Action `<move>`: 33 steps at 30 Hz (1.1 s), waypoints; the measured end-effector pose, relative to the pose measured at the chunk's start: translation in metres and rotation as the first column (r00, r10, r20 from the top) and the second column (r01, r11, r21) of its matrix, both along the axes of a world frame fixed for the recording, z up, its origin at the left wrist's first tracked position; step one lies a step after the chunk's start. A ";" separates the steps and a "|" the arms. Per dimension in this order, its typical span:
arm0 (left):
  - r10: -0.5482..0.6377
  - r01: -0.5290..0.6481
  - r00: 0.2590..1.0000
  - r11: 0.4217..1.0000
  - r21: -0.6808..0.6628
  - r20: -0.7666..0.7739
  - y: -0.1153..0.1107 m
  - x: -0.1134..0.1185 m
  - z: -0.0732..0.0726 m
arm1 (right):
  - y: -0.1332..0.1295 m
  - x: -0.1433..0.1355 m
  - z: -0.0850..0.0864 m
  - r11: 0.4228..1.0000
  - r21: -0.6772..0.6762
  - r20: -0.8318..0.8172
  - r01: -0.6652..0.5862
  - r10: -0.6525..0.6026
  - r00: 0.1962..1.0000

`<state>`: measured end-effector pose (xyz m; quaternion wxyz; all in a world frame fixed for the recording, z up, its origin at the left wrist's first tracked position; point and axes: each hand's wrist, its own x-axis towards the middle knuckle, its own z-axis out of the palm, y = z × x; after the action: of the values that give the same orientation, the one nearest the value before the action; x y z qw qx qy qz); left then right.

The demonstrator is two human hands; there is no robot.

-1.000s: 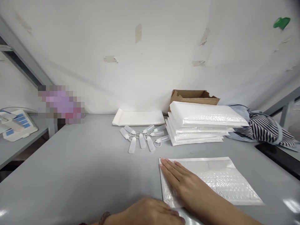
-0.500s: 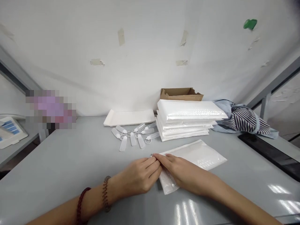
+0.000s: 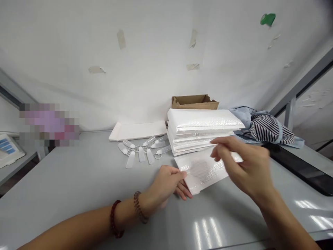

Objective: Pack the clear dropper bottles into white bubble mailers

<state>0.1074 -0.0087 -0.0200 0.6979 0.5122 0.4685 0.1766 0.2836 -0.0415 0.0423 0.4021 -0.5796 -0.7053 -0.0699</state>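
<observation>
A white bubble mailer lies at a slant on the grey table, with a greyish patch showing through its shiny face. My left hand grips its near left end, thumb on top and fingers beneath. Above the mailer's right part, my right hand is raised, slightly blurred, with its fingers loosely bent and apart. I see nothing in it. Just behind the mailer rises a stack of similar white bubble mailers. Several small translucent plastic tubes with loops lie left of the stack.
Against the wall lie a flat white mailer and an open brown cardboard box behind the stack. Blue and striped cloth is bunched at the right, near a long black object. A blue-and-white item sits far left.
My right hand has come off the mailer and lifted to the right. My left hand now pinches the mailer's left end, which is turned and shifted towards the stack. The view has shifted slightly.
</observation>
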 end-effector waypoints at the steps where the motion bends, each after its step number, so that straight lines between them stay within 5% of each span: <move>1: -0.004 0.004 1.000 1.000 -0.019 -0.012 0.002 0.000 0.000 | 0.001 0.000 -0.003 0.985 -0.167 0.060 -0.037 0.047 0.997; 3: -0.030 0.028 0.999 0.999 -0.041 -0.045 0.007 -0.002 -0.001 | 0.003 0.002 -0.008 0.882 -0.471 0.230 -0.033 0.159 0.960; 6: -0.079 0.077 0.991 0.997 -0.023 -0.112 0.013 -0.006 -0.004 | 0.004 0.003 -0.015 0.768 -0.639 0.393 0.041 0.280 0.876; 11: -0.116 0.155 0.958 0.979 0.134 -0.261 0.020 -0.011 -0.010 | 0.004 -0.008 -0.025 0.769 -0.633 0.484 0.086 0.306 0.820; 15: 0.011 0.171 0.912 0.899 0.403 -0.411 0.030 -0.031 0.003 | 0.006 -0.015 -0.034 0.792 -0.594 0.538 0.142 0.260 0.802; 20: 0.369 0.197 0.760 0.652 0.732 -0.534 0.078 -0.102 0.029 | 0.008 -0.016 -0.036 0.822 -0.560 0.540 0.106 0.266 0.798; 24: 0.559 0.267 0.588 0.547 0.793 -0.584 0.116 -0.169 0.027 | 0.006 -0.025 -0.036 0.829 -0.550 0.492 0.102 0.224 0.841; 28: 0.658 0.292 0.449 0.532 0.795 -0.605 0.132 -0.198 0.017 | 0.002 -0.038 -0.043 0.843 -0.538 0.307 -0.004 0.200 0.930; 33: 0.619 0.321 0.398 0.597 0.735 -0.677 0.144 -0.186 0.014 | -0.001 -0.047 -0.051 0.840 -0.522 0.143 -0.151 0.261 0.955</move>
<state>-0.0783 0.1354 -0.0056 0.0035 0.7159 0.6864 0.1277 0.2369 -0.0420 -0.0084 0.1655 -0.5743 -0.7954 0.1010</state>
